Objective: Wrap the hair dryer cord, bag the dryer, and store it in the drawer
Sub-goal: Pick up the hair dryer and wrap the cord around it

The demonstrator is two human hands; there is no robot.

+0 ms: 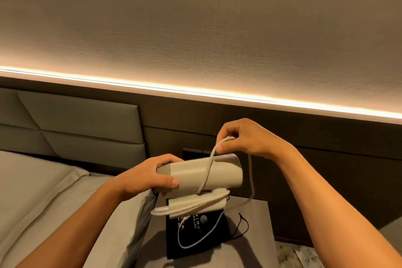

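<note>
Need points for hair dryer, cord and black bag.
hair dryer (219, 175): head view, middle of the barrel.
cord (207, 168): head view, strand crossing the barrel.
black bag (195, 236): head view, flat front face on the nightstand.

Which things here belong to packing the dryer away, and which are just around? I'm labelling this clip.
In the job: hair dryer, its cord, black drawstring bag, left hand, right hand.
Just around: bed, headboard, nightstand, light strip.
</note>
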